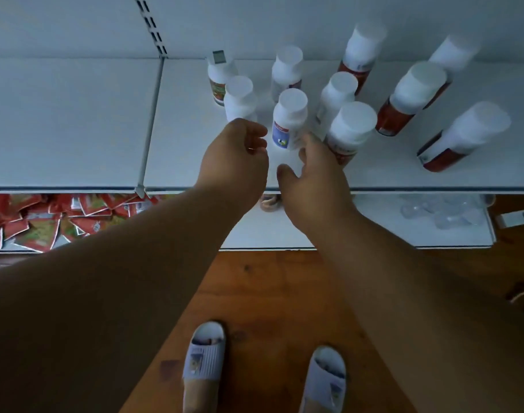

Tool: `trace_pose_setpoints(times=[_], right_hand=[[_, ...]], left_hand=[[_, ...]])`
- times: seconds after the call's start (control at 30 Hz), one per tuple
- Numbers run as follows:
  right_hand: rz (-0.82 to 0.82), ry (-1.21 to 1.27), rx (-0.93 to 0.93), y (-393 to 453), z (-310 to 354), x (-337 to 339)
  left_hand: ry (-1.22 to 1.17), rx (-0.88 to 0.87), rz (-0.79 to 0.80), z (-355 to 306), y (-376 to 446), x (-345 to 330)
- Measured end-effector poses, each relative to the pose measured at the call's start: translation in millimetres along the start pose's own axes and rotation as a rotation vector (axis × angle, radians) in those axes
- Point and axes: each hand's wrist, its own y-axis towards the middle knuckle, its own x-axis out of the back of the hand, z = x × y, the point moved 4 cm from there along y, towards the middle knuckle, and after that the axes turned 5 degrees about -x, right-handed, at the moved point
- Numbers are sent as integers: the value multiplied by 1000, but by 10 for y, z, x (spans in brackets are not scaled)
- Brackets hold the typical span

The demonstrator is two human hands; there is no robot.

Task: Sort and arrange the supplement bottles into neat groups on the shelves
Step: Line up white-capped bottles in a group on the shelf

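Note:
Several white-capped supplement bottles stand on the white shelf (76, 120). A bottle with a blue label (288, 120) stands between my two hands. My left hand (240, 153) hovers just left of it with fingers curled, holding nothing. My right hand (314, 168) is spread, its fingers against the base of a red-labelled bottle (348, 132). Behind stand small white bottles (240, 98) (286, 71) (335, 98) and one with a red and green label (218, 81). Larger red-labelled bottles (409, 96) (463, 135) (360, 55) stand to the right.
A shelf divider (150, 120) splits the shelf; its left section holds nothing. The lower shelf (269, 228) carries red sachets (46, 216) on the left and clear plastic cups (442, 210) on the right. Below is a wooden floor (269, 293) with my slippered feet.

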Motion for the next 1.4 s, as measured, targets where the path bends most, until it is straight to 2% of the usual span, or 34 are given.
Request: trace_pose_setpoints(times=[0.2,0.3,0.43,0.53,0.73,0.9,1.03,1.17,1.4], right_hand=[[-114,141,0,383,-104,-305],[-132,117,5,395,-88,-237],[-182,73,0,23,-8,-70],[-109,108,-37,-502,159,109],[78,196,-33,-1529,955,911],[201,150,103,-2111,1837,1701],[197,126,191,-2287,2504,2196],[113,129,277,-2323,3038,2477],[26,127,264,-1988,3354,2726]], left_hand=[[-84,53,57,79,371,-262],[-97,35,106,69,423,-252],[-13,6,75,11,119,15],[-20,59,83,-156,-330,356],[-235,159,147,-897,-1310,1250],[-375,99,178,-1769,-1974,1900],[-473,-14,202,-2316,-2059,2336],[-472,-137,225,-2760,-1889,2736],[-358,-204,196,-3215,-1414,2848]])
